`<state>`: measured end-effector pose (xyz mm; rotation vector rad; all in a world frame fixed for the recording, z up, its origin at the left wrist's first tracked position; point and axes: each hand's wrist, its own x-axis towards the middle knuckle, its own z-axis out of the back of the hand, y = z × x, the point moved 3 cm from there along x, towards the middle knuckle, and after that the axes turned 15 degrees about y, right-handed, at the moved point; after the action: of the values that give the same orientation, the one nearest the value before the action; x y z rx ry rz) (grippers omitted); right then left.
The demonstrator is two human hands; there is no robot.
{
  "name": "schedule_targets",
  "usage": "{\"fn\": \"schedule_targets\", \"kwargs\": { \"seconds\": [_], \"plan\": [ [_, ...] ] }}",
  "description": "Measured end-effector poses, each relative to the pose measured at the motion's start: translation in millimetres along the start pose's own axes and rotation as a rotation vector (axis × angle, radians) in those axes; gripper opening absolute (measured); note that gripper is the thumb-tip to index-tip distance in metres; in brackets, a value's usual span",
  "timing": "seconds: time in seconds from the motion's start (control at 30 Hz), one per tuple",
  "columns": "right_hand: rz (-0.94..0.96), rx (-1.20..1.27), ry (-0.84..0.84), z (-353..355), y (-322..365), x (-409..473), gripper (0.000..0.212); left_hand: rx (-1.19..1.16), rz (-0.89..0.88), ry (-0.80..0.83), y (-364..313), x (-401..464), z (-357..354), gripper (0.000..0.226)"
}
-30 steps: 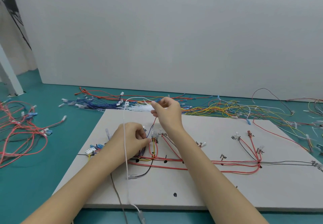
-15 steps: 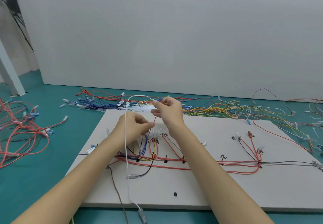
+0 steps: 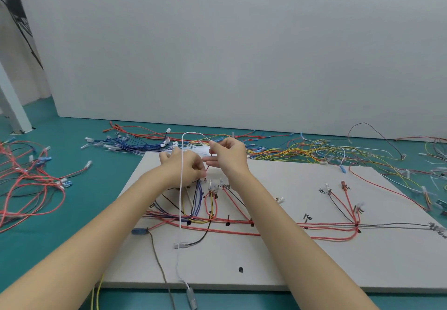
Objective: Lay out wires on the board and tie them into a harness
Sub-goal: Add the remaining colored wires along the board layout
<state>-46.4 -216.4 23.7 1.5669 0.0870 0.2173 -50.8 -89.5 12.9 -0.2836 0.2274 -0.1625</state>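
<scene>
On the teal table surface point(image 3: 72, 213), far left, a loose tangle of red wires with small clear and blue connectors point(image 3: 29, 184) lies well apart from the flat pale grey rectangular board point(image 3: 314, 268). Behind the board's far left corner sits a bundle of dark blue wires with white end plugs point(image 3: 130, 146), and beside it a small heap of thin white ties point(image 3: 198, 150). The left hand point(image 3: 181, 169) is held above the board's far left part, its fingers curled inward and pinching together at the thumb side; what exactly they pinch is hidden, though blue and dark wires fan down from under it to the board. A thin white wire point(image 3: 181, 188) arches up over this hand, falls across its back, and runs down over the board to a clear plug point(image 3: 191, 298) just past the near edge. The right hand point(image 3: 227, 157) is close beside the left, fingertips nearly touching it, its thumb and forefinger pinching the far end of the white wire's arch, with a thin red strand hanging under it. On the board, long red wires routed side by side point(image 3: 302, 227) run rightward to a junction near the right edge. Behind the board to the right lies a sprawl of yellow wires point(image 3: 314, 150).
</scene>
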Motion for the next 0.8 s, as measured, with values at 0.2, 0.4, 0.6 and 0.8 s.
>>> {"fn": "schedule_targets", "kwargs": {
  "seconds": [0.2,0.4,0.6,0.8],
  "plan": [
    [-0.031,0.058,0.025,-3,-9,7,0.014,0.003,-0.033,0.103,11,7,7,0.017],
    [-0.023,0.086,0.028,-5,-12,8,0.015,-0.102,-0.070,0.179,15,13,10,0.012],
    [-0.021,0.070,0.003,1,-13,8,0.016,-0.329,-0.157,0.220,16,13,4,0.018],
    [-0.023,0.050,0.040,-10,-13,8,0.016,-0.479,-0.104,0.263,23,14,3,0.019]
  ]
}}
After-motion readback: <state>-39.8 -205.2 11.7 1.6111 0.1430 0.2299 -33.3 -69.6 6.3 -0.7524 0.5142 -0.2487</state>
